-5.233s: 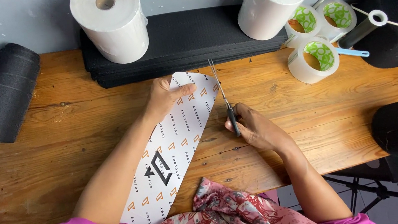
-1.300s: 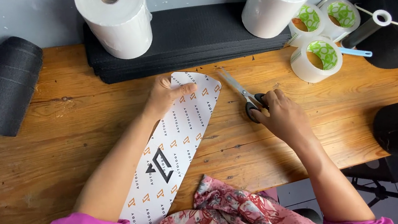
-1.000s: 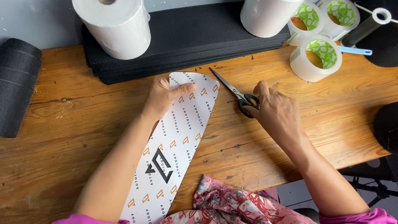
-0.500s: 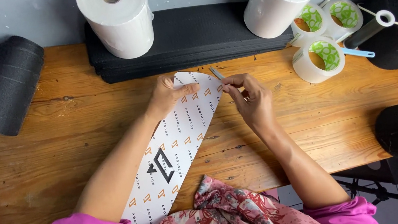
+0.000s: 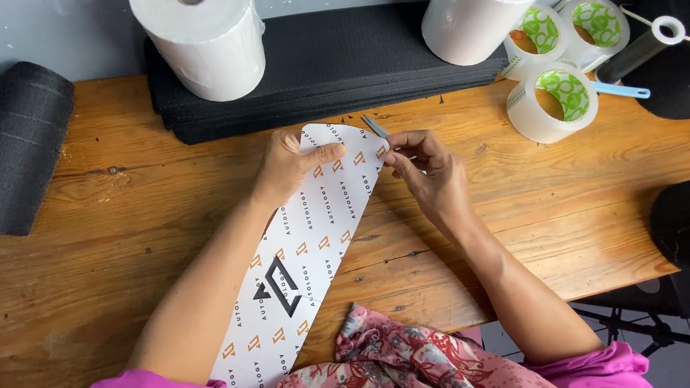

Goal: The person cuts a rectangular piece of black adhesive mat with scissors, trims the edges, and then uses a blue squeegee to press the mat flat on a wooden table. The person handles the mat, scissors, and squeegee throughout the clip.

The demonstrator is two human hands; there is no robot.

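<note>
My right hand [image 5: 428,168] pinches the scissors [image 5: 374,125] between thumb and fingers, at the far right edge of the sheet [image 5: 307,242]. My left hand [image 5: 293,163] lies flat, fingers together, on the far end of the sheet and holds it on the table [image 5: 66,281]. Half a second ago the scissors were a little nearer to me; one second ago my right hand was right of the sheet. Tape rolls [image 5: 550,91] stand at the far right, white rolls [image 5: 202,32] behind.
</note>
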